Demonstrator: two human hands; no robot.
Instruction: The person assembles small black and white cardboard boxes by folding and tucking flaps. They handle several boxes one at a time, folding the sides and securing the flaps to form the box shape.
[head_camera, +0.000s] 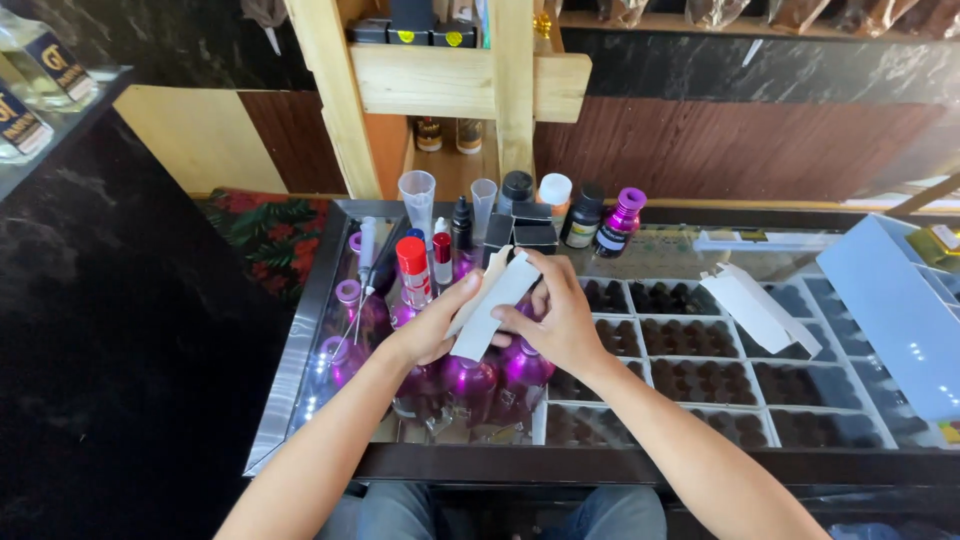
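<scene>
Both my hands hold a flat white cardboard carton (497, 301) over a glass-topped counter (300, 350). My left hand (433, 328) grips its lower left side, thumb on top. My right hand (552, 312) pinches the carton's upper right edge with fingers curled around it. The carton is tilted, its upper end pointing away from me. Beneath the hands stand several shiny purple bottles (470, 378). A red-capped bottle (413, 270) stands just left of the carton.
Clear measuring cups (417, 196), small dark bottles (582, 216) and a purple-capped bottle (620, 222) line the counter's back. Another flat white carton (757, 307) lies to the right over trays of small dark bottles (700, 338). A light blue box (890, 310) sits far right. A wooden shelf frame (455, 80) rises behind.
</scene>
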